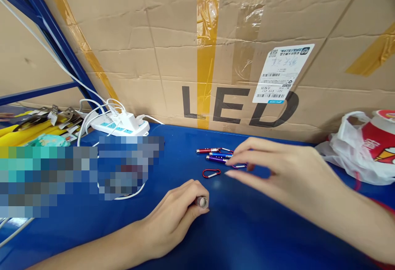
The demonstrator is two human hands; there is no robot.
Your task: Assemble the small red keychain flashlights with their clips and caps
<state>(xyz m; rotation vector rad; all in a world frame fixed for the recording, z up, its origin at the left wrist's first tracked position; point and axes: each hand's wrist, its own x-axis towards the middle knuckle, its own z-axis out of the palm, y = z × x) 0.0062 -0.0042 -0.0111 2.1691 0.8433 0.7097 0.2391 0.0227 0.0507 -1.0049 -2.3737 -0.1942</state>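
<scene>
My left hand (177, 216) is closed around a small tube (202, 202). Only its round, pale end with a silvery rim shows; the fingers hide the rest. Higher up and to the right, my right hand (271, 171) has its thumb and fingers apart with nothing visible between them. Beyond its fingertips lie a red mini flashlight (206, 151), a blue one (220, 154) and a purple one (216, 159), each like a short pen with a silver tip. A loose red carabiner (211, 173) rests just left of my right thumb. My fingers partly cover the purple flashlight's clip.
A big cardboard box (166, 56) marked LED stands along the back of the blue table (247, 224). At left are a white power strip (123, 128) with cables, yellow items (31, 132) and a blurred patch. A red-and-white container (378, 136) in a plastic bag sits at right.
</scene>
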